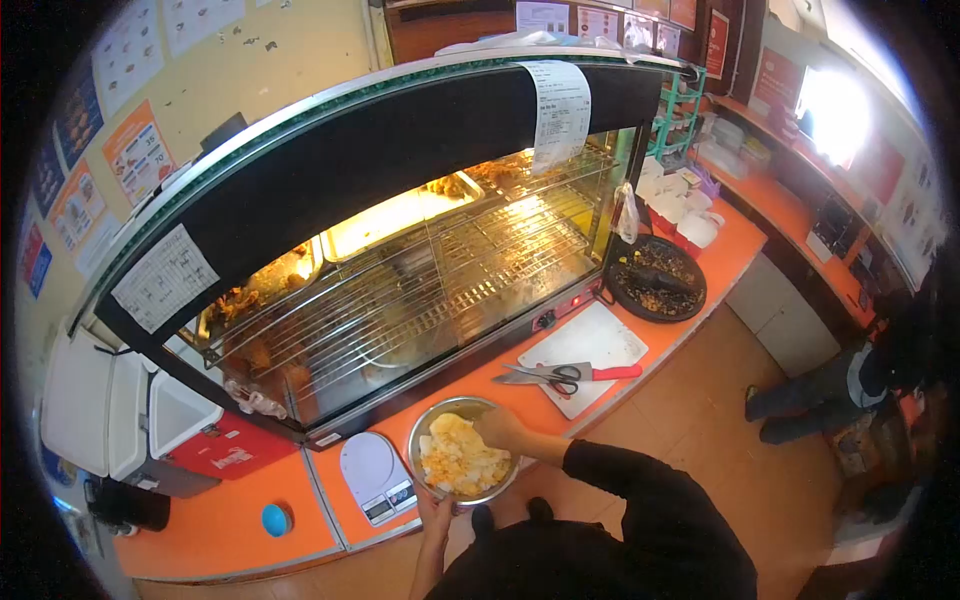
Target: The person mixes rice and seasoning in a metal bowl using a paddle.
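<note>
A round metal bowl (415, 440) holds a pale yellow and orange food mass (460, 455) at the counter's front edge. My left hand (434, 508) grips the bowl's near left rim, with the fingers bent against it. Over the right part of the bowl is my right hand (503, 430), touching the food; its fingers are partly hidden and too blurred to make out. Left of the bowl lies a white kitchen scale (368, 468). To the right, a red-handled knife (610, 373) and black-handled scissors (566, 377) rest across a white cutting board (600, 340).
Behind the bowl stands a heated display case (430, 270) with wire racks. A dark round pan (657, 280) sits at the right, a blue cup (277, 519) and a red cooler box (230, 445) at the left. Another person (830, 385) stands at the far right.
</note>
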Demonstrator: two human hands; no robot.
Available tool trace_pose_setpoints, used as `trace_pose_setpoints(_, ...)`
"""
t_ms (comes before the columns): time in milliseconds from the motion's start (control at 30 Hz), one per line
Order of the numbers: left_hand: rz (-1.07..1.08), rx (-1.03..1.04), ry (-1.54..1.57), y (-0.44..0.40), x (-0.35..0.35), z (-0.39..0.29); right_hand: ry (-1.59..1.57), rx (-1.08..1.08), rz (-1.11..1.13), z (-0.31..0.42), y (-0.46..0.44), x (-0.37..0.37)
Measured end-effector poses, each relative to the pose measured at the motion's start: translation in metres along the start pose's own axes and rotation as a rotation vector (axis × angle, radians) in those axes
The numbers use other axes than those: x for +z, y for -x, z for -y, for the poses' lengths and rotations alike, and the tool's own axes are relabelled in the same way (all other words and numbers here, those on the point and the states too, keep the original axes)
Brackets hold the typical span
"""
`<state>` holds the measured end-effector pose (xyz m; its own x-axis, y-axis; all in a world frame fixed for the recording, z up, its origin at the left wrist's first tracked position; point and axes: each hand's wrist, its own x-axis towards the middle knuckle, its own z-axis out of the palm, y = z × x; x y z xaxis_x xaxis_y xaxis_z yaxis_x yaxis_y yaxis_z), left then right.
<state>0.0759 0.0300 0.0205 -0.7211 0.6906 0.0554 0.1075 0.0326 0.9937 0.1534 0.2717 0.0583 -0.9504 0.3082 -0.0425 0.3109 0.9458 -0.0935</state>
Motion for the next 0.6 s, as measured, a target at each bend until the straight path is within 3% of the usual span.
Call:
trace_pose_setpoints(33,-0.005,0.126,-0.080,-0.006,-0.006,0.006,-0.040,-0.163,0.014,-0.004,-0.001,0.005)
trace_pose_setpoints(100,0.120,-0.149,0.158,-0.015,-0.021,0.012,-0.076,-0.196,0.023,-0.006,-0.001,0.013)
trace_pose_setpoints(167,0.205,-0.431,0.153,-0.021,-0.029,-0.023,-0.114,-0.224,0.035,-0.008,0.005,0.007)
trace_pose_setpoints(267,0.194,-0.353,0.240,-0.023,-0.027,-0.014,-0.097,-0.294,0.100,-0.009,0.033,-0.023)
trace_pose_setpoints(367,0.129,-0.508,0.289,-0.020,-0.021,-0.039,-0.113,-0.306,0.012,-0.010,0.060,-0.034)
trace_pose_setpoints(467,0.104,-0.460,0.283,-0.014,-0.023,-0.028,-0.130,-0.295,0.115,-0.020,0.077,-0.041)
trace_pose_setpoints(500,0.082,-0.474,0.284,-0.015,-0.022,-0.004,-0.101,-0.310,0.042,-0.028,0.076,-0.035)
trace_pose_setpoints(567,0.057,0.114,-0.209,-0.009,-0.025,0.052,-0.048,-0.261,-0.014,-0.035,0.068,-0.034)
trace_pose_setpoints(600,0.066,0.088,-0.171,-0.002,-0.023,0.056,-0.020,-0.196,0.003,-0.036,0.060,-0.043)
